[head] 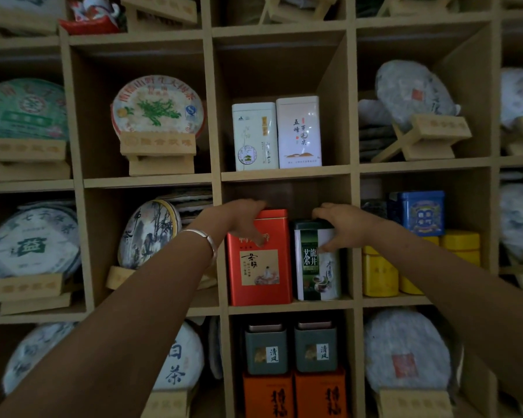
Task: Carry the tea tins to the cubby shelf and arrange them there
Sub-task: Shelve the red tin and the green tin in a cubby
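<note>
Head view. Both arms reach into the middle cubby of a wooden cubby shelf (216, 179). The left hand (242, 220) is curled over the top front edge of a red tea tin (258, 267), thumb on its face and fingers over the lid; a silver bangle (204, 239) circles the wrist. The right hand (341, 223) clasps the top of a green-and-white tea tin (316, 263), thumb against its front. The two tins stand upright, side by side and touching or nearly so, on the cubby floor. The cubby above holds two white tea tins (277, 134); the cubby below holds two grey tins (290, 349) stacked on orange boxes (295, 396). Neighbouring cubbies hold wrapped tea cakes (157, 108) on wooden stands, plus a blue tin (423, 212) above yellow tins (381, 274) to the right.
</note>
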The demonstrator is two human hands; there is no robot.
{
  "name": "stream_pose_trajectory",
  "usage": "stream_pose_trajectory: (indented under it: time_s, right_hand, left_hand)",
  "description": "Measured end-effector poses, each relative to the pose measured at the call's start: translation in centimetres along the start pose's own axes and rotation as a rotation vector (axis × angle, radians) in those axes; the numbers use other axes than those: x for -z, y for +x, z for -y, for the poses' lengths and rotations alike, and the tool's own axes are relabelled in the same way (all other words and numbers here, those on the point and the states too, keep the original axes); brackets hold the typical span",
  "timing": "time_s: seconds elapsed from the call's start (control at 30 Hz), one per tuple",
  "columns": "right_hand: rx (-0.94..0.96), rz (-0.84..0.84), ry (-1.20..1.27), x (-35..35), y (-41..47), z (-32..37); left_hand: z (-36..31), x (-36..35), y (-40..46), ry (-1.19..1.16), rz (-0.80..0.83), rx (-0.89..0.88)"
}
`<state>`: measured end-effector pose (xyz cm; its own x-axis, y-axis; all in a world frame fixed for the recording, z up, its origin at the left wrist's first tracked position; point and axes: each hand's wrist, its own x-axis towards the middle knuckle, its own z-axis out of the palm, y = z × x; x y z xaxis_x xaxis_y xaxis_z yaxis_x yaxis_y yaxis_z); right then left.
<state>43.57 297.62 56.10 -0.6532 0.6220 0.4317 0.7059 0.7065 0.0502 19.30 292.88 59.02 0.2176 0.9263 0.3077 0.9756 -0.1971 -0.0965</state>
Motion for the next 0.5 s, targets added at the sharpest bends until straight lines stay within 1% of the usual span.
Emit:
stream_pose_trajectory:
  time_s: [0.1, 0.23, 0.5]
  right_hand:
    - [0.008, 0.050, -0.033, 0.55, 0.34, -0.25]
    - [0.018, 0.107, -0.155, 1.10, 0.92, -0.22]
    - [0.009, 0.013, -0.113, 0.17, 0.16, -0.22]
  left_hand:
    - [0.04, 0.06, 0.00, 0.019, -0.003, -0.002]
    - [0.03, 0.09, 0.09, 0.034, 0.003, 0.006]
    - [0.05, -0.04, 0.28, -0.015, 0.006, 0.020]
